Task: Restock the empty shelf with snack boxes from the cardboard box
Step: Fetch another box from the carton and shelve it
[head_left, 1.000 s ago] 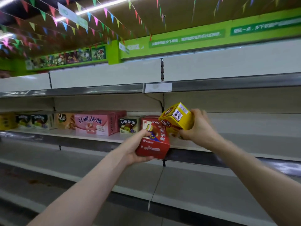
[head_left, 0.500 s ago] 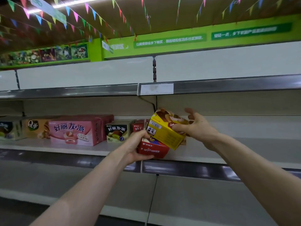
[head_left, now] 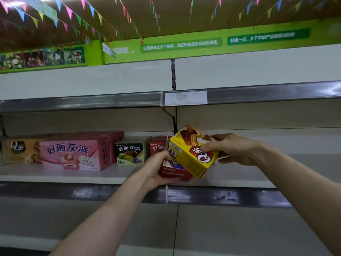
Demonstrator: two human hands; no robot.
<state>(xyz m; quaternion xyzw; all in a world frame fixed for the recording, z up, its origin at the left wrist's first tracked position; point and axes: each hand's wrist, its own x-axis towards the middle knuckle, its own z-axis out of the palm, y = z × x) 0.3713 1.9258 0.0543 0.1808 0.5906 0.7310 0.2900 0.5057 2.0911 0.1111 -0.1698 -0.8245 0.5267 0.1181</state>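
Glossy cardboard yellow box (head_left: 191,159), brushed-metal shelf edge (head_left: 230,196)

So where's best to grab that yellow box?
Likely across its narrow depth, from the right, as the right hand does on the yellow box: thumb on the printed face, fingers behind. The red box and left hand crowd its left.

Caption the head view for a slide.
Left hand grips a red box at the shelf edge; right hand holds a tilted yellow box.
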